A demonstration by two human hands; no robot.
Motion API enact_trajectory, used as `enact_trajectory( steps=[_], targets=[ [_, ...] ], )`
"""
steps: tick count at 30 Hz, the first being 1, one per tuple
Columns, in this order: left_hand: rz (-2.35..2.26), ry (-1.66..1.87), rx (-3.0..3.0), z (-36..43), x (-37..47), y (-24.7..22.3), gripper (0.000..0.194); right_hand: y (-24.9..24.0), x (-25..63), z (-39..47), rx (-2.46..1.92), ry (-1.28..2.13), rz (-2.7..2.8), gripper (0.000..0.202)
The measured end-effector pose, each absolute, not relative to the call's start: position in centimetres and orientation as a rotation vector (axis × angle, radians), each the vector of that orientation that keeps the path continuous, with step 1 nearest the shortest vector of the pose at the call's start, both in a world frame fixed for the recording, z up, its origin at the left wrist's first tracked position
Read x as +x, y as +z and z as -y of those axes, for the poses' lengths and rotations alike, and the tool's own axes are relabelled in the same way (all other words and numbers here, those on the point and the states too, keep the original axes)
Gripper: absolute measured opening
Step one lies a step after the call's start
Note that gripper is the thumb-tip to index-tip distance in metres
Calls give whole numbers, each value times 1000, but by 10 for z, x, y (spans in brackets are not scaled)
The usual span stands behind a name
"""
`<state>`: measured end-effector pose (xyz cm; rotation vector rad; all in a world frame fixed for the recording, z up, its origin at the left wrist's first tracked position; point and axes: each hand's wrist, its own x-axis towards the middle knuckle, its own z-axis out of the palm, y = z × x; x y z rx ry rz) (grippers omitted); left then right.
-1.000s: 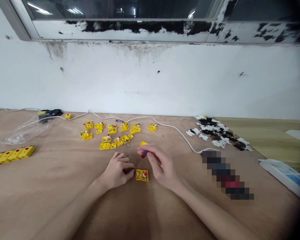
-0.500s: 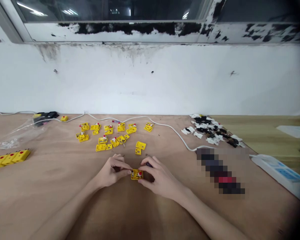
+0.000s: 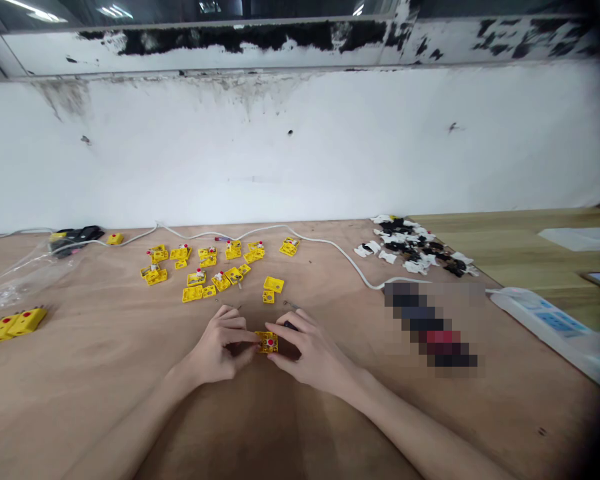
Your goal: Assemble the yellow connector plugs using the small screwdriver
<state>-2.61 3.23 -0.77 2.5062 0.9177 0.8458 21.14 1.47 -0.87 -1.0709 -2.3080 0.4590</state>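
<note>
Between my hands is a small open yellow plastic housing (image 3: 270,343) with a red button and pale parts inside. My left hand (image 3: 223,348) has its thumb and index finger closed in a pinch at the housing's left end, covering part of it. On the other side, my right hand (image 3: 315,350) grips the housing by its right edges with thumb and index finger. A dark-handled tool (image 3: 291,325) is tucked in the right hand's fingers; its kind is not clear. Just beyond lie empty yellow housing pieces (image 3: 274,285).
Several yellow housings (image 3: 195,277) with red buttons lie farther back. A row of closed yellow units (image 3: 27,321) and a plastic bag (image 3: 17,283) are at left. A white cable (image 3: 340,252) runs to a power strip (image 3: 555,327); black and white parts (image 3: 410,243) are piled back right.
The view has shifted, moving the table's contents slightly left and up in the picture. My left fingertips now cover more of the housing's left end. The right hand keeps its grip.
</note>
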Motion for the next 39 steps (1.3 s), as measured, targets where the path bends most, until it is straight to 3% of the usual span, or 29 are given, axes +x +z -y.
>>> enact_trajectory(
  steps=[39],
  targets=[
    [-992,798,2539,-28,-20,-7,15,-13,213,-18,-965,457,2232,22]
  ],
)
